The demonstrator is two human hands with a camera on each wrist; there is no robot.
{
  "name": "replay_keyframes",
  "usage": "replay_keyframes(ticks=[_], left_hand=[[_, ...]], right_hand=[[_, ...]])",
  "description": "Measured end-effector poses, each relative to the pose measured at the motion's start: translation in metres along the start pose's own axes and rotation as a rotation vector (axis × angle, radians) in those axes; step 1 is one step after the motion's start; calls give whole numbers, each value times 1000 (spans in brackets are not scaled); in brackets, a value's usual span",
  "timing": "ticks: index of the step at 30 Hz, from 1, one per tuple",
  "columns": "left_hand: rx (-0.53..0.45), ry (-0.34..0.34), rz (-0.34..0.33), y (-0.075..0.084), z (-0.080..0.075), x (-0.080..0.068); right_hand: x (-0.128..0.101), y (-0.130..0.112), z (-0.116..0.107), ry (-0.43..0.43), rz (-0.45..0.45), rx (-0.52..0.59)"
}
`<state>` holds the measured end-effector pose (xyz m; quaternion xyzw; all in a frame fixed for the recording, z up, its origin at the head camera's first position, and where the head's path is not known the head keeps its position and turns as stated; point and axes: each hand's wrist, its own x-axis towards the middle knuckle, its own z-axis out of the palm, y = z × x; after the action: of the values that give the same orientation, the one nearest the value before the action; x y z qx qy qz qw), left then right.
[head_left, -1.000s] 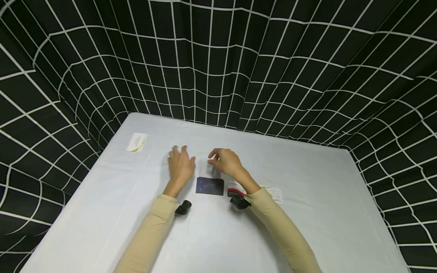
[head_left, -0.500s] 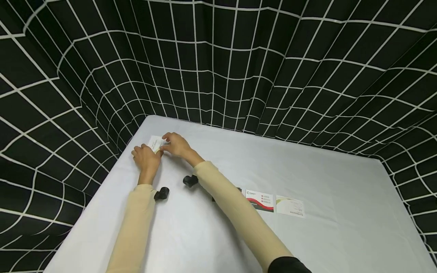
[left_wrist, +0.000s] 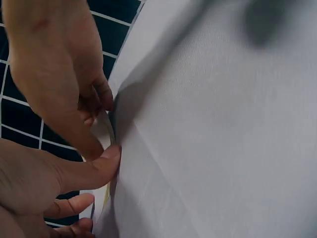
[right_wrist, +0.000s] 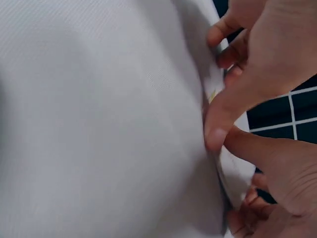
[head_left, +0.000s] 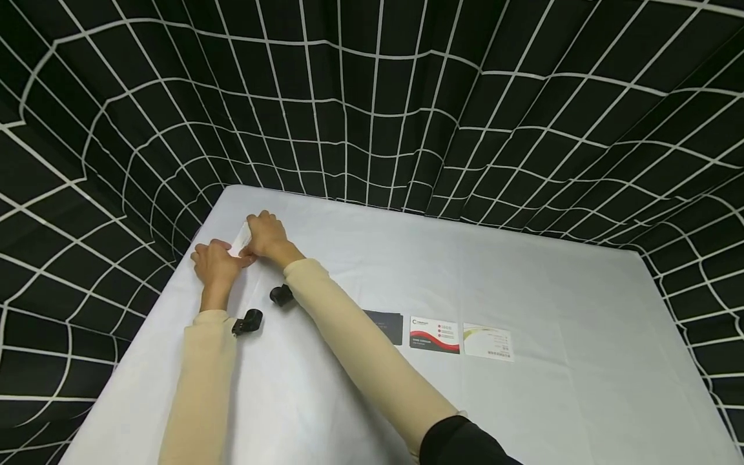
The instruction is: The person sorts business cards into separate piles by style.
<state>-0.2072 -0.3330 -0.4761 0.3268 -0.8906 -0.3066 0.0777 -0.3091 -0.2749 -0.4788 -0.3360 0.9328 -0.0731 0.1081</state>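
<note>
At the table's far left corner, a white business card [head_left: 241,239] is tilted and bowed between both hands. My left hand [head_left: 216,265] holds its near left edge, the thumb lying along that edge in the left wrist view. From the right, my right hand [head_left: 270,237] grips the card with thumb and curled fingers; in the right wrist view the card [right_wrist: 235,171] curves between them. The two thumbs meet at the near edge. Fingers cover much of the card, and its print is mostly hidden.
A dark card [head_left: 388,326], partly under the right sleeve, a red-and-black card [head_left: 434,334] and a white card with a gold curve [head_left: 488,342] lie in a row. A white cloth [head_left: 552,290] covers the table. Black gridded curtains [head_left: 372,116] stand behind it.
Both hands have moved from the table's middle to the card at the far left. The card, flat earlier, is now lifted and bent between them. The head view has shifted.
</note>
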Motion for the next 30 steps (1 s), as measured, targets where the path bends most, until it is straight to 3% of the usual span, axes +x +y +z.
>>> replay_keyframes(ticks=[8, 13, 19, 22, 25, 30], left_hand=[[-81, -30, 35, -2, -9, 1], [-269, 66, 20, -4, -7, -1], [-416, 149, 13, -4, -10, -6], [-473, 117, -15, -3, -10, -8], [-590, 38, -55, -1, -10, -12], [-807, -76, -105, 4, -5, -19]], right_hand=[[-14, 7, -10, 118, -61, 128], [-19, 16, -12, 239, -104, 273], [-28, 26, -13, 285, -163, 409], [-34, 31, -12, 298, -183, 491], [-42, 38, -9, 299, -169, 570], [-61, 53, -7, 218, -66, 805]])
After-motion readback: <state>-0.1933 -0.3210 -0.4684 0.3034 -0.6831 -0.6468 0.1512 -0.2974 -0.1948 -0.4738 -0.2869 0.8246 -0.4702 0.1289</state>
